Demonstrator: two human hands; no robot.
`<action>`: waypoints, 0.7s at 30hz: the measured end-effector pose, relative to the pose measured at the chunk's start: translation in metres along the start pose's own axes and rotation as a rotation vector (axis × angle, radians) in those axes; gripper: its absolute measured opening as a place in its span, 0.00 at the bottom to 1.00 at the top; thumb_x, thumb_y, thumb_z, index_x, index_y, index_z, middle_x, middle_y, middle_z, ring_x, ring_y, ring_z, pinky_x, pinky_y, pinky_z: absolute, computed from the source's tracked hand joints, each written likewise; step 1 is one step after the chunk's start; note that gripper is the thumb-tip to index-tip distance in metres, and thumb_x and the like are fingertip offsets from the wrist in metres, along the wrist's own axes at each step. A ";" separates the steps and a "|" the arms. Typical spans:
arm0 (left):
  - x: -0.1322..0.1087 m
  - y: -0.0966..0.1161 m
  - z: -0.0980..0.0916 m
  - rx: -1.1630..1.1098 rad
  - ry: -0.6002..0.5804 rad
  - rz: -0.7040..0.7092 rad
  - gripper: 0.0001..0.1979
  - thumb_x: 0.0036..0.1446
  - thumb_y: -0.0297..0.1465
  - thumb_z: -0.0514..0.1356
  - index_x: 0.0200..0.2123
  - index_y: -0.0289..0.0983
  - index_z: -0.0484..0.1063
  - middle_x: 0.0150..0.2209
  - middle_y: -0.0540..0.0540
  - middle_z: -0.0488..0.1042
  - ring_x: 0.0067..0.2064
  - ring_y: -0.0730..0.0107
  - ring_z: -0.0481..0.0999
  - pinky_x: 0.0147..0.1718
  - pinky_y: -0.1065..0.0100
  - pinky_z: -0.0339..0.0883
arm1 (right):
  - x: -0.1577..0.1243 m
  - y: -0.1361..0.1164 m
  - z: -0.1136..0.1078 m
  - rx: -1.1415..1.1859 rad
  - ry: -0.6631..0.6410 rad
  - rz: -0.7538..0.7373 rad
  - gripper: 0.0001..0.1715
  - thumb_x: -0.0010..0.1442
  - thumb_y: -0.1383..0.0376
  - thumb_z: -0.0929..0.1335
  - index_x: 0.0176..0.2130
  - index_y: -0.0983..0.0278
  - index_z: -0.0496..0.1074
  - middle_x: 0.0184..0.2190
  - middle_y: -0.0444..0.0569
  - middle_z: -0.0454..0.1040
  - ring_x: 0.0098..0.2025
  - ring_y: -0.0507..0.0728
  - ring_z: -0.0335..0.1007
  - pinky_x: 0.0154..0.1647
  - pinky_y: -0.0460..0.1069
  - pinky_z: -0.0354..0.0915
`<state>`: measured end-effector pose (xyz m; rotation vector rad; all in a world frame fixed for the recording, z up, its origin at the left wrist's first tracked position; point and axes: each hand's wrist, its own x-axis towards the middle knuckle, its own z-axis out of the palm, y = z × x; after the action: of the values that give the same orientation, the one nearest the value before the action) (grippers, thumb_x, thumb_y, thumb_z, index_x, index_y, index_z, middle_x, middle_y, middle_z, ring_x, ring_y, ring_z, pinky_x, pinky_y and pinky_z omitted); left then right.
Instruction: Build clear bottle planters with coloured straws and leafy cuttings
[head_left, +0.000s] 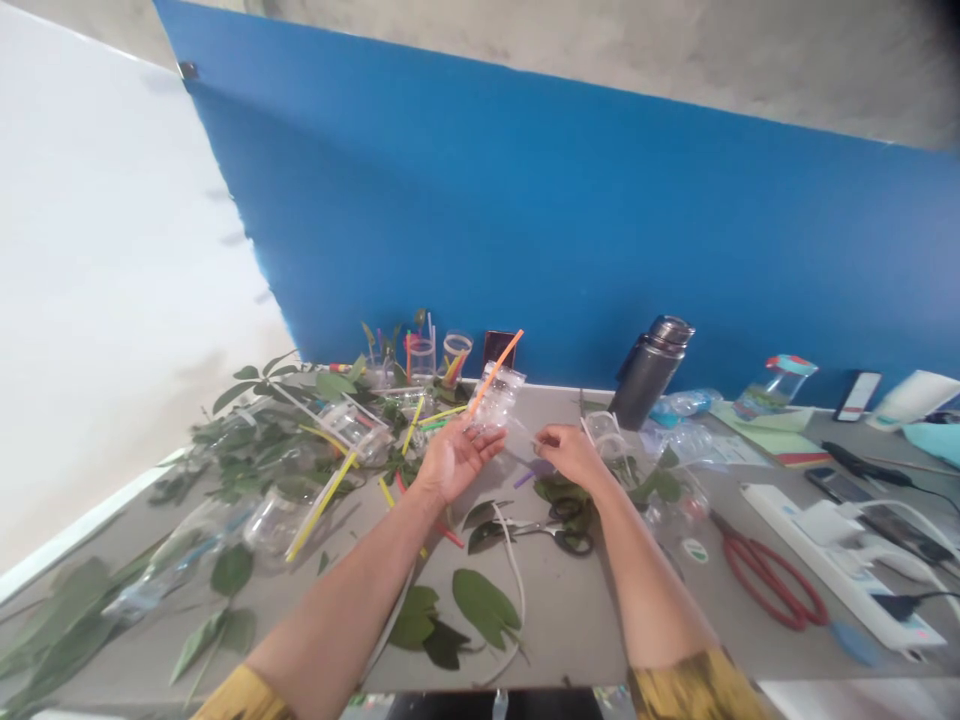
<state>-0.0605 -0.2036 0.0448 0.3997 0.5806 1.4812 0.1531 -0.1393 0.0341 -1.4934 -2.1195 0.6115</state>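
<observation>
My left hand (456,458) is raised palm-up and grips a cut piece of clear plastic bottle (491,402), with an orange straw (495,370) sticking out of it. My right hand (574,455) hangs a little to the right, fingertips bunched towards that piece. Whether those fingers hold anything thin is hard to tell. Below it lie black-handled scissors (559,530) among green leaves (484,605). Yellow straws (319,505) and clear plastic bottle pieces (279,522) lie left of my left hand.
A grey table (559,640) runs along a blue wall (487,200). A leafy branch (247,440) spreads at the left. Behind stand cups of coloured straws (421,358) and a steel flask (651,372). Red-handled scissors (772,580) and a white power strip (840,565) lie at the right.
</observation>
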 end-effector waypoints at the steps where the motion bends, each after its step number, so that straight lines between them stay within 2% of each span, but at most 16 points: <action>1: -0.001 0.000 0.000 0.002 -0.005 0.001 0.06 0.59 0.28 0.60 0.38 0.32 0.75 0.32 0.39 0.81 0.38 0.54 0.85 0.41 0.58 0.79 | -0.001 -0.001 -0.001 0.025 -0.027 -0.013 0.11 0.59 0.64 0.69 0.38 0.61 0.83 0.31 0.47 0.81 0.34 0.57 0.75 0.36 0.48 0.63; 6: -0.003 -0.003 0.001 0.022 -0.032 -0.010 0.07 0.59 0.29 0.60 0.38 0.33 0.77 0.35 0.38 0.82 0.43 0.51 0.85 0.48 0.54 0.77 | -0.003 -0.006 -0.005 0.126 -0.065 -0.022 0.23 0.54 0.72 0.65 0.45 0.62 0.83 0.24 0.44 0.78 0.30 0.55 0.73 0.35 0.48 0.62; 8: -0.003 -0.003 0.002 0.024 -0.025 -0.009 0.08 0.60 0.29 0.59 0.39 0.32 0.77 0.37 0.37 0.83 0.44 0.51 0.84 0.50 0.54 0.76 | -0.004 -0.008 -0.005 0.184 -0.085 -0.004 0.20 0.55 0.70 0.66 0.45 0.63 0.82 0.22 0.43 0.75 0.27 0.55 0.71 0.32 0.48 0.61; 11: -0.003 -0.003 0.002 0.031 -0.033 -0.010 0.10 0.60 0.30 0.60 0.40 0.31 0.78 0.39 0.36 0.83 0.46 0.51 0.84 0.53 0.53 0.75 | -0.006 -0.010 -0.003 0.281 -0.108 0.004 0.14 0.58 0.60 0.69 0.41 0.64 0.79 0.21 0.43 0.74 0.24 0.53 0.67 0.27 0.47 0.59; 15: -0.003 -0.004 0.000 0.026 -0.059 -0.017 0.10 0.60 0.31 0.61 0.39 0.31 0.79 0.39 0.35 0.83 0.47 0.50 0.84 0.53 0.52 0.74 | -0.009 -0.013 -0.002 0.484 -0.184 -0.032 0.22 0.60 0.48 0.69 0.38 0.65 0.78 0.24 0.45 0.76 0.22 0.51 0.63 0.24 0.46 0.56; 17: -0.003 -0.004 -0.002 0.016 -0.065 -0.009 0.10 0.60 0.31 0.61 0.39 0.31 0.79 0.38 0.35 0.83 0.47 0.49 0.83 0.53 0.52 0.74 | -0.010 -0.014 -0.003 0.504 -0.201 -0.053 0.23 0.60 0.47 0.69 0.35 0.64 0.78 0.23 0.44 0.75 0.22 0.50 0.61 0.23 0.45 0.55; 21: 0.000 -0.005 -0.005 0.015 -0.065 -0.007 0.10 0.59 0.31 0.61 0.39 0.32 0.79 0.38 0.36 0.83 0.45 0.52 0.83 0.51 0.54 0.75 | -0.011 -0.014 -0.002 0.331 -0.195 -0.080 0.22 0.60 0.50 0.70 0.24 0.63 0.74 0.19 0.42 0.72 0.21 0.49 0.59 0.24 0.45 0.53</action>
<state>-0.0597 -0.2044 0.0379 0.4555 0.5412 1.4523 0.1477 -0.1533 0.0429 -1.2027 -2.0795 1.0571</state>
